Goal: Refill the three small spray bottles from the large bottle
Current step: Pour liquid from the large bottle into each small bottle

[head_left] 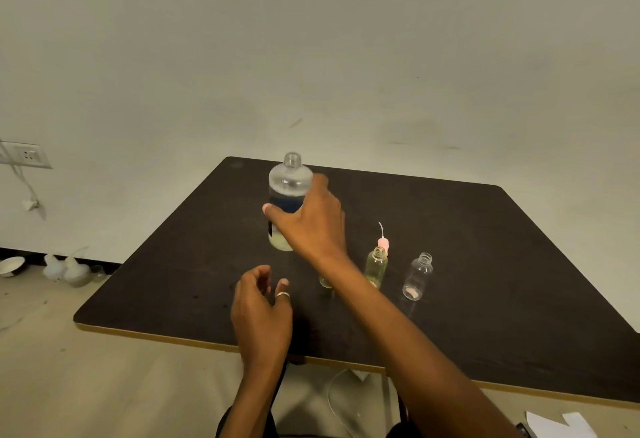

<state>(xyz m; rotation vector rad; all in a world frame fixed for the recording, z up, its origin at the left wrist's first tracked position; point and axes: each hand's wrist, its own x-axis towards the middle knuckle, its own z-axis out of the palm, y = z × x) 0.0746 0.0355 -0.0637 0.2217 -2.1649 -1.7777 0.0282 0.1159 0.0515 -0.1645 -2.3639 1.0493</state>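
The large clear bottle (289,183) stands upright and uncapped on the dark table (485,229), with pale liquid in it and a dark label. My right hand (311,222) grips its body from the right side. My left hand (259,313) hovers above the near table edge, fingers loosely curled, holding nothing, a ring on one finger. A small bottle (375,266) with yellowish liquid stands open to the right of my arm. An empty small bottle (417,276) stands further right. A third small bottle (325,281) is mostly hidden behind my right forearm. A pink spray head (383,241) with its tube sits behind the small bottles.
The table's near edge (156,335) runs close to my body. On the floor at the left lie white containers (65,269) and a bowl (12,266). A wall socket (27,155) with a hanging cable is at the far left. White paper (561,425) lies at the lower right.
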